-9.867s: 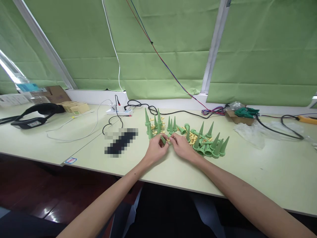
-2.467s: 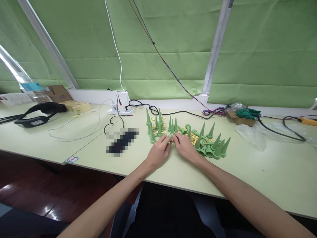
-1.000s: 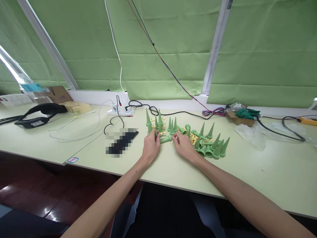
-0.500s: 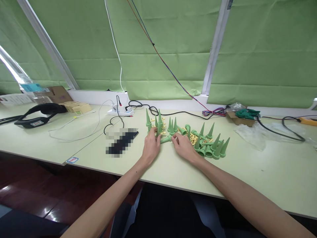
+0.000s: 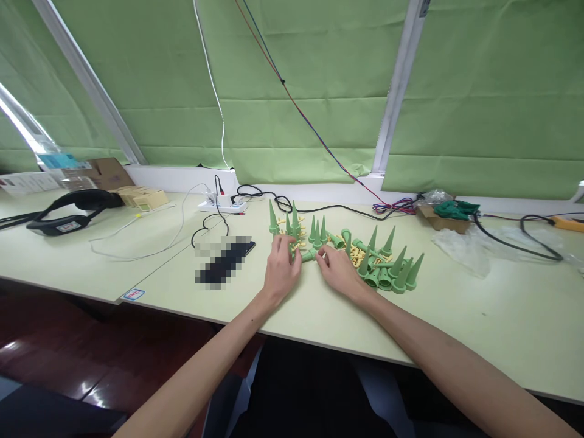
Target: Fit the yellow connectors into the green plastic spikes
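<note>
A green cone (image 5: 309,255) lies on its side between my hands. My left hand (image 5: 281,267) is at its tip end, fingers curled with the thumb toward the cone. My right hand (image 5: 338,267) has thumb and fingertips closed at the cone's wide end. Just behind, green cones (image 5: 317,234) stand upright in a small group. Beyond my left hand are more upright green cones (image 5: 272,218) with small yellow pieces (image 5: 301,232) around them. On the right, a pile of green cones (image 5: 384,280), upright and lying, surrounds more yellow pieces.
A dark phone (image 5: 225,261) with a pixelated area lies left on the table (image 5: 173,274). Behind it are a power strip (image 5: 222,204) and cables. Far left sits a black headset (image 5: 61,226); at right, a small cardboard box (image 5: 442,220) and clear plastic bags (image 5: 465,252).
My left hand has shifted slightly right and nearer, its thumb moving over the lying cone's tip. The right hand has barely moved.
</note>
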`<state>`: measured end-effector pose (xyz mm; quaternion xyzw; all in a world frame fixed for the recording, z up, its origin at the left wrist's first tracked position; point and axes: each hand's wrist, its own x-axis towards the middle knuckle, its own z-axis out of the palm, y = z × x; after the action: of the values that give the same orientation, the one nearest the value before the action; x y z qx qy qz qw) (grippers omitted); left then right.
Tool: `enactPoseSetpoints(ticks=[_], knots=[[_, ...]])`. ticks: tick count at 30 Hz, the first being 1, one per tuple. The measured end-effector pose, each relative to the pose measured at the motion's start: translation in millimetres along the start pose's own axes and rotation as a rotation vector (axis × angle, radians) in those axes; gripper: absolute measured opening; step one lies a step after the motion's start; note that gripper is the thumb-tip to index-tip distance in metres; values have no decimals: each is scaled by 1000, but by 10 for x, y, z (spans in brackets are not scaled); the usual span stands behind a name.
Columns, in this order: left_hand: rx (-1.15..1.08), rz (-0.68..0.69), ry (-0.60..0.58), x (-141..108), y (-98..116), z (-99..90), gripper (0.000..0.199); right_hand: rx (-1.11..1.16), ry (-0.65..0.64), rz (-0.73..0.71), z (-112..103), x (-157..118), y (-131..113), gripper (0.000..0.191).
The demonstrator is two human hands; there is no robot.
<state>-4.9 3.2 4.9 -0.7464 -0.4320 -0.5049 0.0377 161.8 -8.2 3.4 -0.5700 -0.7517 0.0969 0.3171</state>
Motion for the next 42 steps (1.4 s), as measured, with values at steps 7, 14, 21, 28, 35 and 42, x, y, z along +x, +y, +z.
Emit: enactPoseSetpoints(ticks=[7, 14, 21, 28, 35, 42], knots=[[116, 22, -299, -35, -26, 41, 18, -189, -49, -35, -15, -34, -37, 21], [176, 37, -395, -58, -41, 54, 18, -343, -101, -38, -41, -75, -131, 24], [224, 74, -429, -68, -37, 59, 23, -535, -122, -28, 8, -119, -220, 28], [194, 84, -433, -77, -28, 61, 23, -726, -139, -83, 54, -160, -347, 41], [234, 17, -485, -87, 45, 26, 22, -789, -207, -27, -120, -156, -529, 40], [274, -7, -483, -88, 87, 18, 21, -742, -56, 13, -680, 14, -634, 28]])
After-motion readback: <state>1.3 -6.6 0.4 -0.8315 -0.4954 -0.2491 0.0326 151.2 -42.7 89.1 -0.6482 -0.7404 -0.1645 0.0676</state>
